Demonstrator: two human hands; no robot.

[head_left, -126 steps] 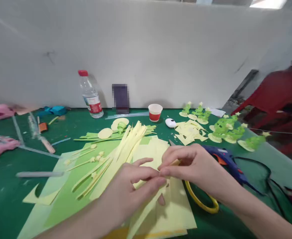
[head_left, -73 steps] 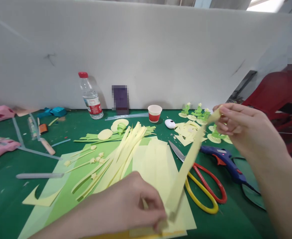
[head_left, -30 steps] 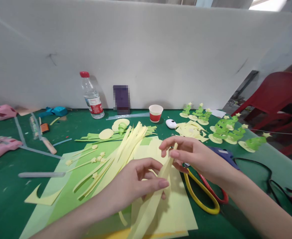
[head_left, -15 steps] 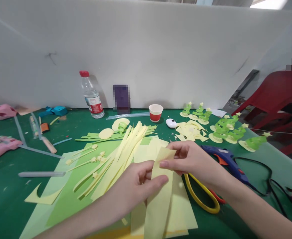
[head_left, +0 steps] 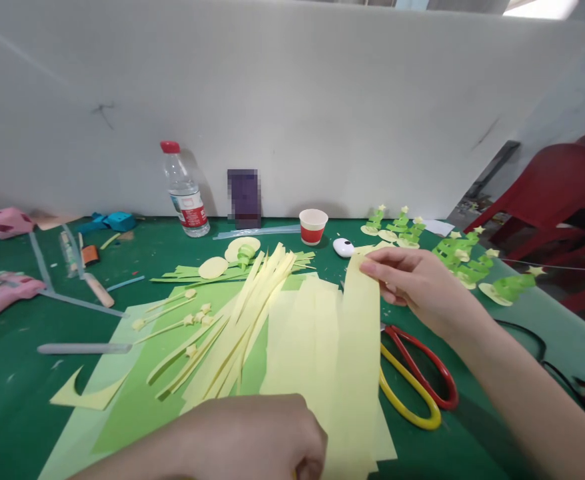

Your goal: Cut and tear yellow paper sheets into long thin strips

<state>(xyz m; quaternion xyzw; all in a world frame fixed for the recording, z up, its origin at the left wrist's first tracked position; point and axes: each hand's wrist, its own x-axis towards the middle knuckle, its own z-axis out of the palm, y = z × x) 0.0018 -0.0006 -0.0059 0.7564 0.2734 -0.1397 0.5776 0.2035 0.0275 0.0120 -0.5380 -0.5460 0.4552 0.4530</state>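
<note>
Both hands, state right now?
Left hand: curled, grip mostly hidden; can't tell whether it holds anything.
Right hand: closed, pinching the far end of a yellow paper strip.

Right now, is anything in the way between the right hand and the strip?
Nothing visible: the right hand pinches the strip near its top end. The scissors' handles lie off to the strip's right, not between them.

Diffuse light, soft shadows, upper-right glare
</note>
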